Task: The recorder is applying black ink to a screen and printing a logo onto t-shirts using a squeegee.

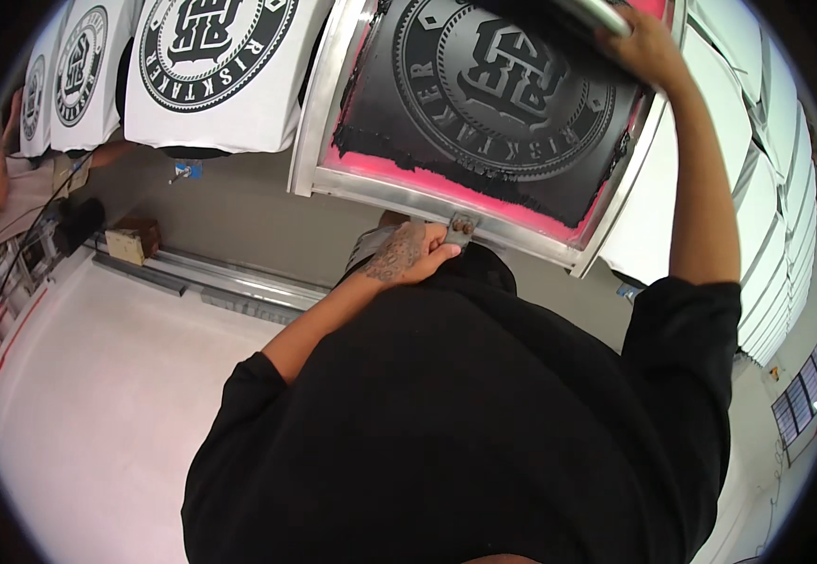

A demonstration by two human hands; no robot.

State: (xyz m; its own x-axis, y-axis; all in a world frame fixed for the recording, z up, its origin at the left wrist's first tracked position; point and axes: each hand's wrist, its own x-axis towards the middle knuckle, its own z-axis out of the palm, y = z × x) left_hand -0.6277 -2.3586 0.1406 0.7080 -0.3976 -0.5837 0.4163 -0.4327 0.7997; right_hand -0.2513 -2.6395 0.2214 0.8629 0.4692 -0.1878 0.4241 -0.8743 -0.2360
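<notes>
Before me lies a screen-printing screen in a silvery metal frame [380, 195]. Black ink [408, 94] covers most of its mesh, with pink [380, 168] showing along the borders and a round emblem in the middle. My left hand [416, 250], tattooed on its back, is closed around a small metal bracket [462, 228] at the middle of the frame's near edge. At the far right of the screen, my right hand [648, 49] grips the pale handle of a squeegee [600, 13]. The squeegee's dark lower part spans the far side of the mesh, blurred; its blade contact is hidden.
White shirts [173, 117] with round black prints lie on boards to the left. Several white shirts [766, 207] overlap on the right. Another person [14, 193] stands at the far left, near a small box [133, 242] and a metal rail [239, 279].
</notes>
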